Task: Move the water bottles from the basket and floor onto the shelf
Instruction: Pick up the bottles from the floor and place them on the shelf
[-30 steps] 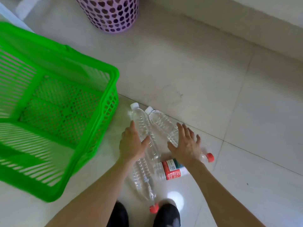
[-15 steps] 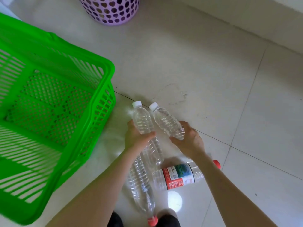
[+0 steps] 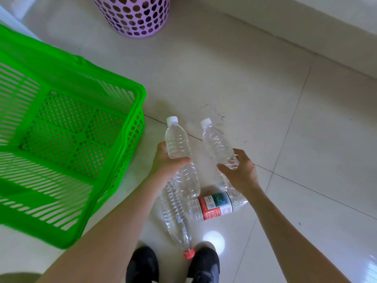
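Observation:
My left hand (image 3: pixel 166 162) grips a clear, white-capped water bottle (image 3: pixel 177 139) around its middle, cap pointing away from me. My right hand (image 3: pixel 239 172) grips a second white-capped bottle (image 3: pixel 218 144) the same way. Both bottles are lifted off the floor. Below them two bottles lie on the tiles: a clear one with a red cap (image 3: pixel 175 213) by my shoes, and one with a red and green label (image 3: pixel 214 205) lying crosswise. The green basket (image 3: pixel 130 139) stands to the left and shows no bottles inside. No shelf is in view.
A purple perforated bin (image 3: pixel 132 15) stands at the top of the view. A raised pale ledge (image 3: pixel 306 23) runs along the upper right. My dark shoes (image 3: pixel 173 266) are at the bottom. Glossy floor tiles stretch to the right.
My hands went from resting flat over the bottles to gripping one each. Both white-capped bottles have risen off the floor and moved apart.

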Demonstrator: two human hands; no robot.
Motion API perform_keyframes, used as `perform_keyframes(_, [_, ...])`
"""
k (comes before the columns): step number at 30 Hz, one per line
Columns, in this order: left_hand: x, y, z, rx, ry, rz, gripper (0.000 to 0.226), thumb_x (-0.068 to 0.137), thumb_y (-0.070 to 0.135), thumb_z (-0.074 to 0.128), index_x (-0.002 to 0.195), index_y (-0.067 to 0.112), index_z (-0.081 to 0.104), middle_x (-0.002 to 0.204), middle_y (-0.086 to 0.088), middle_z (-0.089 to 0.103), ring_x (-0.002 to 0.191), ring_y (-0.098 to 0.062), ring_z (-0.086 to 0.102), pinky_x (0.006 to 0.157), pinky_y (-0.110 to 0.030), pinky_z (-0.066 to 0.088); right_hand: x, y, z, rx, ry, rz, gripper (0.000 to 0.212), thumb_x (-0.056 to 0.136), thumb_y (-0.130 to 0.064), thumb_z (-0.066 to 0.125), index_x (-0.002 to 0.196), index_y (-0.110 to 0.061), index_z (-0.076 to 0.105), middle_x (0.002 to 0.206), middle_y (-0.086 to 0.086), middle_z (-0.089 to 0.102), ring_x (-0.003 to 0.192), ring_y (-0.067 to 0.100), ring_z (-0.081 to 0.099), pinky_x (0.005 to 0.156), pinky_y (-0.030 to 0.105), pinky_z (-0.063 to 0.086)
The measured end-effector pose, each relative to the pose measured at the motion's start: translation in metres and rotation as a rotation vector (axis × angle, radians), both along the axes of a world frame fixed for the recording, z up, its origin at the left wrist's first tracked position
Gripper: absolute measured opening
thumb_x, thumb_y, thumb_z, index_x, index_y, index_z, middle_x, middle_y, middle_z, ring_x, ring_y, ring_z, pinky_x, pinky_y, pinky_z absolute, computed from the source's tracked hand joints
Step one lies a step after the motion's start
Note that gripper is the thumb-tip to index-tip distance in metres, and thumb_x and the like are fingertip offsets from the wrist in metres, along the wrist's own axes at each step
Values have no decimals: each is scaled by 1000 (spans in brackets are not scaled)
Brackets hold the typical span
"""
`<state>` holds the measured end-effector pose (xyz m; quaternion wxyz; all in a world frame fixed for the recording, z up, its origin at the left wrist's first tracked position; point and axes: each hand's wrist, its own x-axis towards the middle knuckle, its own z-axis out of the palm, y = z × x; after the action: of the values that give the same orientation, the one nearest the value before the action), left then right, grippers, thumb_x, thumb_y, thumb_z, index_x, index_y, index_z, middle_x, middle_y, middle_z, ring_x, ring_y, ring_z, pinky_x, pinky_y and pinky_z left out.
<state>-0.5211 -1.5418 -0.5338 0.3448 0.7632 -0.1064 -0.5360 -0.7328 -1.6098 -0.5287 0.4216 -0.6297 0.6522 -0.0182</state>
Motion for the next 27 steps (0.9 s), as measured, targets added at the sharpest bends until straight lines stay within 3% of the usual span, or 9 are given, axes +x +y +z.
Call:
perform_keyframes(2, [-1,5,19,4,6,11,73,62,10,87,120,21,45,100,-8,68,79,-20,69,55,-27,52,-2,4,19,8,-32,-66,68,74,-39,79,131,-19,49,116,3,68,86,14,62,62,19,45])
perform_keyframes(7, [-4,21,68,15,20,33,71,61,7,87,117,21,46,90,-3,68,58,-4,67,44,-16,47,-4,16,73,57,-102,-184,64,73,-33,81,128,-18,52,112,2,67,89,17,63,71,25,48])
perform_keyframes(9, [-5,30,91,14,27,25,72,60,7,88,117,23,47,92,-4,69,64,-6,68,46,-15,48,-5,22,100,78,-134,-204,63,75,-33,81,129,-17,52,112,2,65,92,18,62,72,27,50])
perform_keyframes(12, [-6,43,130,21,40,12,74,59,8,88,117,24,47,97,-6,69,75,-13,70,48,-17,50,-6,33,144,91,-169,-226,62,76,-32,80,130,-16,51,110,-2,62,93,17,61,66,19,47])
perform_keyframes(18, [-9,71,225,27,62,18,82,56,8,90,126,18,48,103,-6,68,86,-17,69,60,-27,50,-2,56,239,113,-205,-257,58,78,-31,79,128,-17,53,104,-7,59,82,6,58,60,11,41])
perform_keyframes(22, [-11,88,298,1,50,64,96,45,15,91,129,18,45,110,-13,66,96,-26,67,68,-33,51,2,70,308,126,-253,-284,55,75,-26,80,124,-17,56,99,-8,63,79,-5,58,59,11,42])
perform_keyframes(27, [-12,106,395,-39,-3,125,90,50,9,92,126,18,45,102,-11,67,88,-25,67,68,-36,52,7,90,401,148,-346,-300,54,76,-26,79,124,-18,55,97,-12,63,81,-3,60,59,13,45])
